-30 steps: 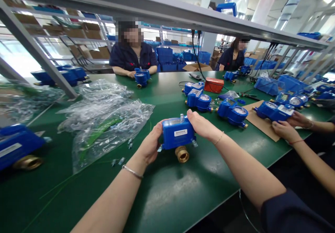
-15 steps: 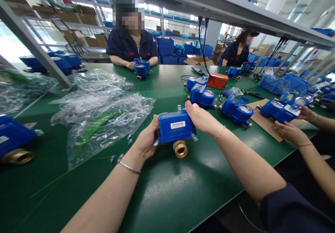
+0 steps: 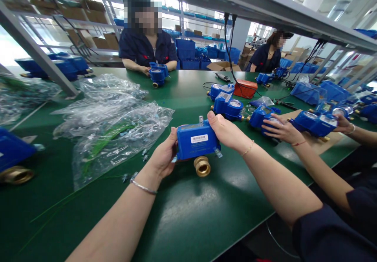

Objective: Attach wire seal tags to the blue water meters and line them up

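Between my two hands is a blue water meter [image 3: 191,149], raised above the green bench, its barcode label and brass threaded end turned toward me. My left hand [image 3: 165,154] grips its left side, with the fingertips hidden behind the body. On the upper right corner my right hand [image 3: 225,132] is closed, thumb on top and the other fingers out of sight behind. Small clear seal tags stick out at the meter's top and lower corners. Left of my hands lies a clear plastic bag [image 3: 118,132] with green wires inside.
Several blue meters [image 3: 228,105] stand beyond my right hand, near a red box [image 3: 245,89]. A co-worker's hand [image 3: 281,128] touches one meter at the right. Another meter [image 3: 14,152] sits at the left edge. A metal shelf beam [image 3: 265,14] crosses overhead.
The co-worker's hand at the right has moved left, from the meter on the cardboard to the neighbouring one. My hands and the meter they hold stay nearly the same.
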`<state>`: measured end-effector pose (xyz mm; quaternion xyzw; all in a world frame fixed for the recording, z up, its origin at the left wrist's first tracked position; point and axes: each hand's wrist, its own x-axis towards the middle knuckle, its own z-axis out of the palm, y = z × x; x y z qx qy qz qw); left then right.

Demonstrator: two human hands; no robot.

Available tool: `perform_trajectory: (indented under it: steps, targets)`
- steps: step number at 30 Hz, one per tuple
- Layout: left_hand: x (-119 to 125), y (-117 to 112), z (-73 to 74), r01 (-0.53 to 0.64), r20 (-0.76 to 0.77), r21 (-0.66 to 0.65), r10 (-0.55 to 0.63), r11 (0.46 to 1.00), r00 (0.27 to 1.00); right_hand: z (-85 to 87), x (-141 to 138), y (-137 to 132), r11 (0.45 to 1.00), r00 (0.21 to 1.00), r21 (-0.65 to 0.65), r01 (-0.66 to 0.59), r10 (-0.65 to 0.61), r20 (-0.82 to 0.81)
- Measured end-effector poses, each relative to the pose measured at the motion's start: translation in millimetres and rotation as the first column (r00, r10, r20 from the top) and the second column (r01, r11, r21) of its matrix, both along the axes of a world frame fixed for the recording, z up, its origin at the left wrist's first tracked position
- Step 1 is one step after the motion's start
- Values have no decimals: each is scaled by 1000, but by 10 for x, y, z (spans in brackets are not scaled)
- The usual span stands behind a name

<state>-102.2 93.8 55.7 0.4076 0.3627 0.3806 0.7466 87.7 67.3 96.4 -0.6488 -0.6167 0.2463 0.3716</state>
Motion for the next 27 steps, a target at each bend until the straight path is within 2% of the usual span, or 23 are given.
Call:
perform_trajectory:
  steps: [4,8,16,19,22,25,27]
  targets:
    - [9,-17,16,-8,26,0,8,1000,1000,9,-8,-11,1000,993,-11,22,-21,115]
    - [9,-36,14,12,84,11,-13,1000,996,8,-19,-52,999,989,-12,32,-30,146]
    - [-27,-67,-93,33,109,58,-39,998,993,21,-52,-150,999,985,-32,40,-34,172]
    - [-39,-192,-93,-18,110,65,11,998,994,-4,-105,-267,997,986,-51,58,-49,158]
    - [-122,-507,-131,-78,74,30,76,996,994,-185,-205,-568,996,993,-66,54,-47,105]
    - [-234,-895,-256,60,56,-2,-60,998,997,-561,-263,-940,994,998,-98,57,-55,26]
    - [-305,-1082,-347,92,13,80,-93,993,996,-832,-266,-1114,994,996,-61,94,-93,12]
